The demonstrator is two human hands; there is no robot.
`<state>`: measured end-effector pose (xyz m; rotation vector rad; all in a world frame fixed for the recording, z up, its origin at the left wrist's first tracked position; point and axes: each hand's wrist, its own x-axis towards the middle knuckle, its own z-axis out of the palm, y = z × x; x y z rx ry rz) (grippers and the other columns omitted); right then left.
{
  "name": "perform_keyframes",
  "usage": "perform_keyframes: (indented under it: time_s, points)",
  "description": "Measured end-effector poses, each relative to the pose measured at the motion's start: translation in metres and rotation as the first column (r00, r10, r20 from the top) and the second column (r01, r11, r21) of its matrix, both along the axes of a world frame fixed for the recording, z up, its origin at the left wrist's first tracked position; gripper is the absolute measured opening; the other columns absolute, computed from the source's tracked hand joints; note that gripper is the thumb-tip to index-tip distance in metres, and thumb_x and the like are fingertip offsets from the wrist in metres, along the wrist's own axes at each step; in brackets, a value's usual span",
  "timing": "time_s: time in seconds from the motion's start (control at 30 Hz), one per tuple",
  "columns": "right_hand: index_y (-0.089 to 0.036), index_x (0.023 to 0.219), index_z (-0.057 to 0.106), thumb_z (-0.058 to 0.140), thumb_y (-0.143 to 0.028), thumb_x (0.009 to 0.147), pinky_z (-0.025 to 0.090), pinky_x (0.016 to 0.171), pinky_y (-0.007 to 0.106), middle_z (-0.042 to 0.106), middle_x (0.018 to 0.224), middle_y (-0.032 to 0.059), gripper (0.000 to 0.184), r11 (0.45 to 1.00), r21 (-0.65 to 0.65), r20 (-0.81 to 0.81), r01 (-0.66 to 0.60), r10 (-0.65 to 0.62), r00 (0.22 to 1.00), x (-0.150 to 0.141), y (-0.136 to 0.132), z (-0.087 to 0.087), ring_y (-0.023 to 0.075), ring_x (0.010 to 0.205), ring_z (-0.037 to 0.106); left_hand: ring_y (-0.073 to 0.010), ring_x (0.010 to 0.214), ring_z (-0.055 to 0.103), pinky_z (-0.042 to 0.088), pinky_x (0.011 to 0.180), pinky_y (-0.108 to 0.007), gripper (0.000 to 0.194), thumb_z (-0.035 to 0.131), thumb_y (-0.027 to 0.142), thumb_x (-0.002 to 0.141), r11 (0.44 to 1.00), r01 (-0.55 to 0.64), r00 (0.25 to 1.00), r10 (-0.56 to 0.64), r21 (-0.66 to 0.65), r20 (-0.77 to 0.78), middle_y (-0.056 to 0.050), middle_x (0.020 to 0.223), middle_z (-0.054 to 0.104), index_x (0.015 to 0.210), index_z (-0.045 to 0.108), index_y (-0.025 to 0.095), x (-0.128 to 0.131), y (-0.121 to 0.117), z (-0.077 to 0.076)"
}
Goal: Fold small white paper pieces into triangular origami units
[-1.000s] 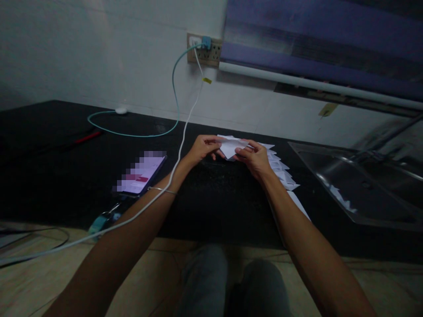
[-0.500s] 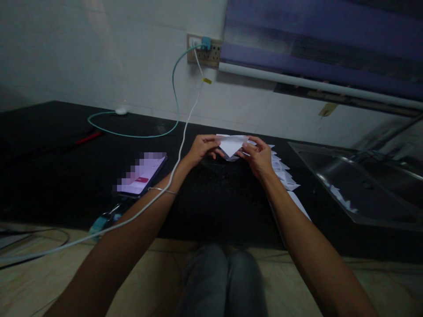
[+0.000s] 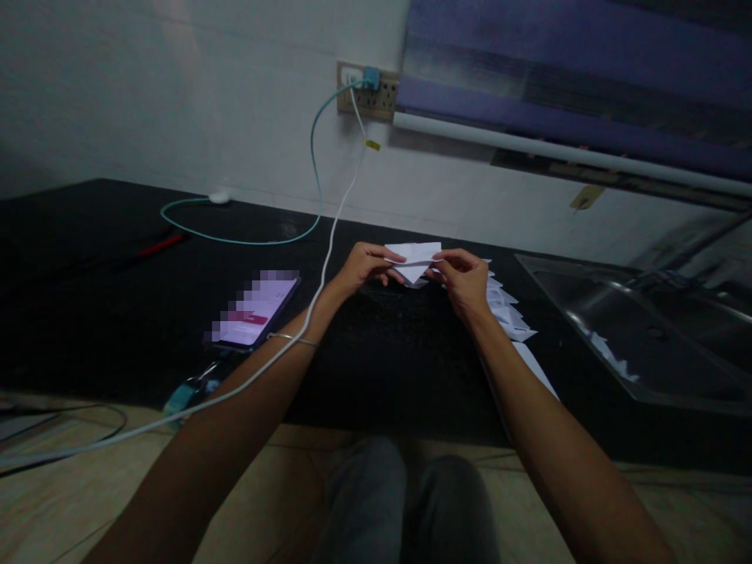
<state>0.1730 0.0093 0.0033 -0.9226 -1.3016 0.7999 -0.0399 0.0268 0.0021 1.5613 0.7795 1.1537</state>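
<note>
Over a black tabletop, left hand and right hand pinch folded white paper from opposite sides, apparently to steady it.

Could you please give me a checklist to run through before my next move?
1. Left hand holds the folded white paper: ok, at its left side.
2. Right hand holds it too: ok, pinching its right side.
3. Row of folded papers apart from the sink: ok.
4. White cable out of the left forearm's line: not ok, it passes across it in view.
5. Fold crisp: cannot tell, too small.
</note>
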Motion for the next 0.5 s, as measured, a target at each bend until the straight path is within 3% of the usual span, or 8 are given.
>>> perform_keyframes:
  time_s: [0.23, 0.4, 0.5]
  points:
    - [-0.024, 0.079, 0.073, 0.077, -0.030, 0.068, 0.063, 0.080, 0.046, 0.071, 0.076, 0.0003, 0.013, 0.996, 0.038, 0.016, 0.084, -0.085, 0.996, 0.001, 0.000, -0.001, 0.0204, 0.075, 0.070, -0.0216, 0.074, 0.075, 0.052, 0.056, -0.025, 0.034, 0.071, 0.028, 0.070, 0.999, 0.013, 0.999, -0.011, -0.034, 0.042, -0.014, 0.083, 0.076, 0.097, 0.077, 0.008, 0.001, -0.006, 0.005]
    - [-0.023, 0.076, 0.074, 0.074, -0.023, 0.066, 0.062, 0.081, 0.046, 0.073, 0.081, 0.0018, 0.010, 0.993, 0.076, 0.087, 0.088, -0.095, 0.992, 0.006, 0.001, -0.002, 0.0210, 0.079, 0.071, -0.0243, 0.082, 0.075, 0.057, 0.064, -0.028, 0.034, 0.069, 0.032, 0.068, 0.980, 0.175, 0.980, -0.165, -0.094, 0.108, -0.011, 0.088, 0.074, 0.096, 0.074, 0.012, -0.007, -0.004, 0.004]
    - [-0.023, 0.074, 0.075, 0.073, -0.022, 0.067, 0.061, 0.084, 0.046, 0.074, 0.082, 0.0021, 0.007, 0.993, 0.103, 0.125, 0.064, -0.077, 0.989, 0.007, 0.000, 0.000, 0.0213, 0.082, 0.072, -0.0227, 0.081, 0.074, 0.057, 0.062, -0.027, 0.031, 0.069, 0.034, 0.071, 0.975, 0.186, 0.972, -0.165, -0.121, 0.166, -0.007, 0.089, 0.073, 0.098, 0.069, 0.018, -0.012, 0.001, 0.002]
